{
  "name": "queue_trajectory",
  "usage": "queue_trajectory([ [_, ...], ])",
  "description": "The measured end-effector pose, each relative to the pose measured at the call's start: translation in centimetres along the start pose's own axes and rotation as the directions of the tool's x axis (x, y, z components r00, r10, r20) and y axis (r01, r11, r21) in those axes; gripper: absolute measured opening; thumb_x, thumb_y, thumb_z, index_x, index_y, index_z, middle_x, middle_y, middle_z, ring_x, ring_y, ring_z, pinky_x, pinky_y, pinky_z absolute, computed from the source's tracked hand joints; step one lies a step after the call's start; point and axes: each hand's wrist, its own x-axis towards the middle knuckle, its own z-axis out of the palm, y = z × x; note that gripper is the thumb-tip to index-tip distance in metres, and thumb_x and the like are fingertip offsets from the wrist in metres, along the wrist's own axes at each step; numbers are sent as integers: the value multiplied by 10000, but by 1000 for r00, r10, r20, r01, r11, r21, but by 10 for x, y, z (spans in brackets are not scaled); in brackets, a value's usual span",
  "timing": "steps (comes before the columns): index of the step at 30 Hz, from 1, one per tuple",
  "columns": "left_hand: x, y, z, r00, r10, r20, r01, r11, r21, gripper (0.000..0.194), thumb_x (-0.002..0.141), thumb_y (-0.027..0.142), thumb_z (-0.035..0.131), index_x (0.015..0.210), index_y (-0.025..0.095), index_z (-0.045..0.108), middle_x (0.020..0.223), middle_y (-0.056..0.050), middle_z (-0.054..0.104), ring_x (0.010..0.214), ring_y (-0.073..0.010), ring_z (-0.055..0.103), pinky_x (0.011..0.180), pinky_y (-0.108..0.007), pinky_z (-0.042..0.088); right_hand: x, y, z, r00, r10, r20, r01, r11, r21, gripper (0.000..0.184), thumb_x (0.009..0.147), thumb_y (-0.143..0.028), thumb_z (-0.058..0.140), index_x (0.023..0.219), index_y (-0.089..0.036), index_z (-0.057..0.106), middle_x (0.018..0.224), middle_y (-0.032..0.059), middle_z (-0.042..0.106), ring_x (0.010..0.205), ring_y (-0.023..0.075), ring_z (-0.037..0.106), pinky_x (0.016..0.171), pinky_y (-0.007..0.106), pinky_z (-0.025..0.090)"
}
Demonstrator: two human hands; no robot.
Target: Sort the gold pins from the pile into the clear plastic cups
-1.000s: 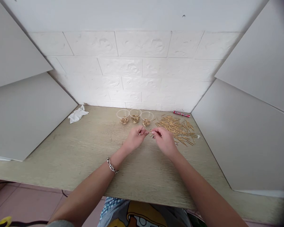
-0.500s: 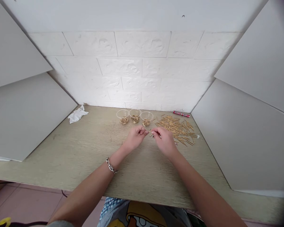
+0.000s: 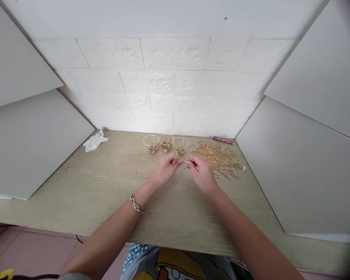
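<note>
My left hand [image 3: 167, 168] and my right hand [image 3: 202, 171] meet fingertip to fingertip over the middle of the table, both closed in a pinch. A small gold-coloured metal piece [image 3: 184, 161] spans the gap between them, mostly covered by the fingers. Just beyond the hands stand three clear plastic cups: a left cup [image 3: 151, 140], a middle cup [image 3: 166, 139] and a right cup [image 3: 181, 142], each with small gold-coloured pieces at the bottom. Beside my right hand spreads a loose pile of thin gold-coloured metal rods [image 3: 218, 157].
A crumpled white tissue [image 3: 95, 141] lies at the back left of the wooden table [image 3: 105, 194]. Near the back right is a red tube-shaped packet [image 3: 223, 140]. Grey panels stand left [image 3: 41, 144] and right [image 3: 303, 167], with a white brick-patterned wall [image 3: 160, 81] behind.
Both hands stay pinched together in nearly the same place, with only slight finger movement. The cups and the pile look the same.
</note>
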Motion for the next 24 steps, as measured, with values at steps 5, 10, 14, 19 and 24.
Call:
queue_trajectory([
  [5, 1, 4, -3, 1000, -13, 5, 14, 998, -68, 325, 703, 298, 592, 591, 160, 321, 565, 47, 395, 557, -70, 346, 539, -204, 282, 2, -1, -4, 1000, -30, -3, 30, 1000, 4, 130, 815, -204, 469, 783, -170, 589, 749, 33, 601, 695, 146, 533, 645, 266, 410],
  [10, 1, 7, -3, 999, -40, 17, 43, 980, -195, 318, 684, 316, 617, 628, 161, 345, 606, 35, 468, 616, -86, 436, 586, -214, 330, 2, -2, -5, 999, -32, -4, 32, 999, 18, 140, 826, -229, 458, 815, -180, 588, 759, 33, 601, 689, 146, 535, 638, 269, 414],
  [14, 2, 8, -3, 999, -48, -2, 46, 979, -199, 326, 678, 322, 625, 629, 161, 346, 580, 43, 444, 584, -80, 417, 564, -211, 309, 1, -2, -4, 1000, -24, -1, 24, 999, 21, 145, 822, -248, 470, 817, -182, 599, 756, 35, 614, 669, 144, 546, 625, 268, 420],
  [19, 2, 7, -3, 999, -38, 33, 44, 976, -212, 339, 680, 336, 629, 624, 158, 345, 586, 40, 444, 596, -80, 425, 570, -211, 315, 0, -1, -2, 999, -22, 27, 22, 1000, 2, 151, 815, -271, 489, 823, -192, 619, 745, 32, 622, 650, 143, 548, 615, 267, 426],
  [24, 3, 4, -4, 998, -39, 54, 52, 965, -256, 340, 665, 323, 651, 628, 153, 358, 585, 43, 446, 589, -72, 422, 571, -207, 320, -1, -1, -3, 998, -52, 32, 52, 999, -13, 157, 823, -268, 484, 818, -192, 622, 748, 33, 620, 657, 140, 548, 626, 262, 429],
])
